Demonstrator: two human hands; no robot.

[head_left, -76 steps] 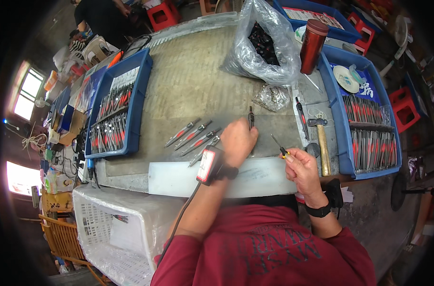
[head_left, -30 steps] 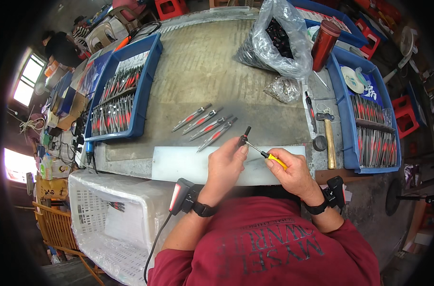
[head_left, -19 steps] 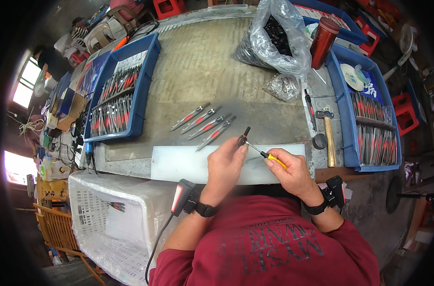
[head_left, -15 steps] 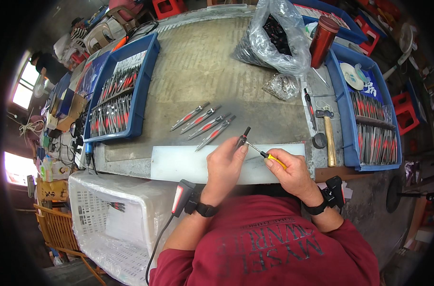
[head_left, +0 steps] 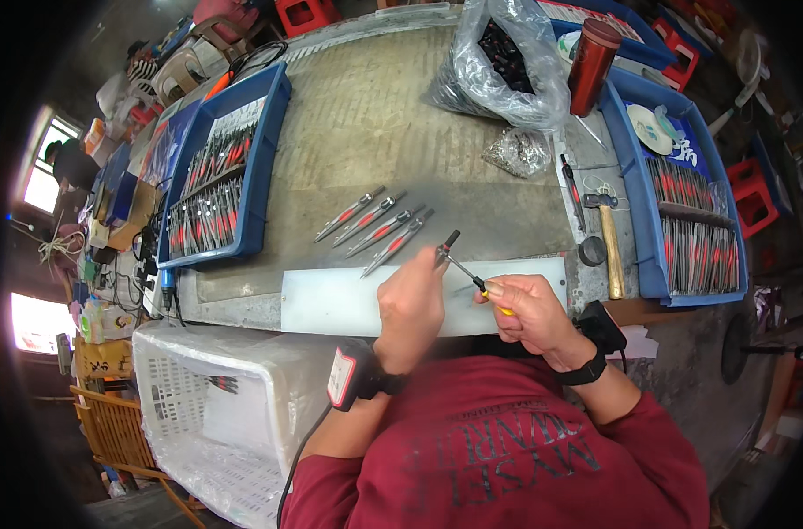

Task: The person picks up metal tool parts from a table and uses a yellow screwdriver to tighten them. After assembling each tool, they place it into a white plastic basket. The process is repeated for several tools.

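Observation:
My left hand [head_left: 410, 304] grips a small dark pointed tool [head_left: 446, 247] and holds it above the white board [head_left: 331, 304] at the table's near edge. My right hand [head_left: 525, 313] holds a yellow-handled screwdriver [head_left: 476, 282] whose thin shaft meets the small tool near its middle. Both hands are close together over the board. Several finished tools with red and grey bodies [head_left: 375, 229] lie in a slanted row on the table just beyond my left hand.
A blue tray of tools [head_left: 216, 185] stands at the left, another blue tray [head_left: 692, 229] at the right. A hammer [head_left: 606, 242], a clear bag of dark parts [head_left: 507, 70], a smaller bag [head_left: 518, 152] and a red flask [head_left: 593, 66] lie further back. A white crate [head_left: 216, 423] sits below left.
My left hand picked the small tool up from the table and brought it back over the board. My right hand brought the screwdriver to it, and has since drawn slightly closer.

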